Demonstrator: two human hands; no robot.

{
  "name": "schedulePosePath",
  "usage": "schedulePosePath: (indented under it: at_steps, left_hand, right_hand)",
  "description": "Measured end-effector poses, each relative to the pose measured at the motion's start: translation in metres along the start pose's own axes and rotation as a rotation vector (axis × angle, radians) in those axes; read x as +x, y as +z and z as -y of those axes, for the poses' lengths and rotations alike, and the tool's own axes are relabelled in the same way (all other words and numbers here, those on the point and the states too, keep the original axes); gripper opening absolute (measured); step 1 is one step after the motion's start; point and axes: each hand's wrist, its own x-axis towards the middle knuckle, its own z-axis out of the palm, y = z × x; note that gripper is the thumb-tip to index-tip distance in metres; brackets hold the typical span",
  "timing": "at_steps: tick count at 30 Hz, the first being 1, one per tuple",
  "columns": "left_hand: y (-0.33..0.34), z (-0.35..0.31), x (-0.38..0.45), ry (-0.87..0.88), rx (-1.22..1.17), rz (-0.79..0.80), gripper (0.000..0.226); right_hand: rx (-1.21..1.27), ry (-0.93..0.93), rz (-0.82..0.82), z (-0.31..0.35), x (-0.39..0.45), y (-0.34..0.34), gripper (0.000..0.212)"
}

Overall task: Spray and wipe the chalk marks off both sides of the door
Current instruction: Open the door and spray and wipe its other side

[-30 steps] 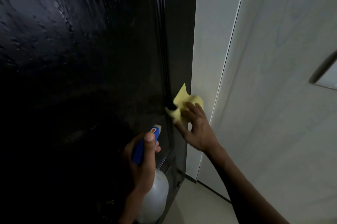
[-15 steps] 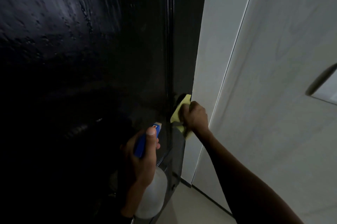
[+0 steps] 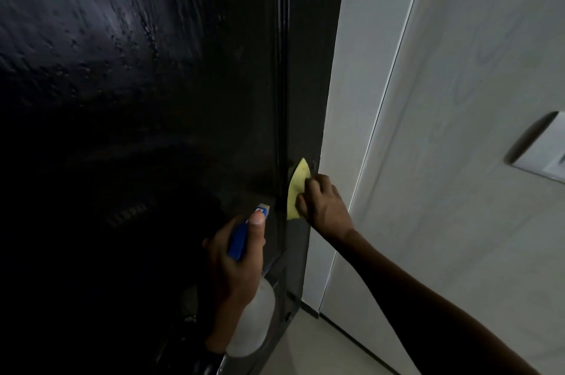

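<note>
Against the dark, wet door (image 3: 183, 99) beside a pale wall (image 3: 458, 99), the right hand (image 3: 325, 206) presses a yellow cloth (image 3: 296, 188) near its edge, the left hand (image 3: 235, 264) grips the spray bottle (image 3: 253, 319); firm overlapping strokes would likely serve best.

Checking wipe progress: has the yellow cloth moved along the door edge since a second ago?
Cannot tell. The cloth, gripped by the right hand, lies on the same dark strip of the door; the camera shifted, so any travel is unclear.

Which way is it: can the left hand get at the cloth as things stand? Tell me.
Probably yes, but not freely: the left hand grips the spray bottle, and the right hand holds the cloth just beside it.
</note>
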Motion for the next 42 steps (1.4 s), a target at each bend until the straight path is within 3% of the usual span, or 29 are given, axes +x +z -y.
schedulePosePath:
  at_steps: [4,6,8,10,12,15,18,21,24,28,30,33,34,36,39,42]
  left_hand:
    - [0.001,0.001,0.002,-0.021,-0.002,0.003,0.076]
    - [0.001,0.0,0.002,-0.019,-0.014,0.001,0.077]
    - [0.001,-0.002,0.001,-0.029,-0.023,-0.001,0.081]
    - [0.001,-0.004,0.002,-0.039,-0.035,-0.002,0.086]
    - [0.001,-0.006,0.002,-0.04,-0.043,0.001,0.089]
    - [0.002,-0.008,0.002,-0.03,-0.062,-0.004,0.093]
    - [0.002,-0.005,0.004,-0.058,-0.1,-0.001,0.106]
    - [0.001,-0.004,0.004,-0.068,-0.089,0.002,0.097]
    - [0.002,-0.004,0.004,-0.094,-0.099,-0.003,0.091]
    - [0.0,-0.009,0.004,-0.1,-0.127,0.007,0.098]
    - [0.0,-0.012,0.004,-0.091,-0.139,0.005,0.105]
    - [0.001,-0.011,0.006,-0.09,-0.119,-0.011,0.105]
    - [0.001,-0.01,0.005,-0.096,-0.116,-0.016,0.102]
    - [0.0,-0.009,0.005,-0.111,-0.098,-0.011,0.099]
    - [0.002,-0.008,0.006,-0.109,-0.081,-0.015,0.097]
    - [0.004,-0.011,0.006,-0.115,-0.077,-0.028,0.1]
  right_hand:
    - [0.277,0.46,0.027,0.022,0.02,-0.011,0.024]
    - [0.539,0.746,0.081,0.018,0.038,-0.021,0.023]
    - [0.589,0.84,0.188,0.014,0.048,-0.028,0.023]
    - [0.25,0.641,0.216,0.019,0.043,-0.021,0.025]
    - [0.037,0.338,0.075,0.029,0.014,0.002,0.039]
    - [-0.001,0.057,-0.047,0.022,-0.034,0.016,0.071]
    - [0.083,-0.108,-0.034,0.002,-0.063,0.003,0.06]
    - [0.348,0.05,-0.151,0.004,-0.066,-0.034,0.047]
    - [0.412,0.164,-0.271,0.006,-0.019,-0.057,0.043]
    - [0.213,0.039,-0.084,0.014,-0.001,-0.01,0.048]
    - [0.048,-0.056,-0.086,0.01,-0.02,0.016,0.058]
    - [0.132,-0.185,-0.081,-0.001,-0.058,0.02,0.066]
    - [0.178,-0.161,-0.047,-0.005,-0.075,0.02,0.064]
    - [0.352,0.065,-0.009,-0.005,-0.109,0.012,0.057]
    - [0.638,0.422,-0.275,0.007,-0.102,-0.031,0.028]
    - [0.639,0.355,-0.41,0.017,-0.038,-0.072,0.022]
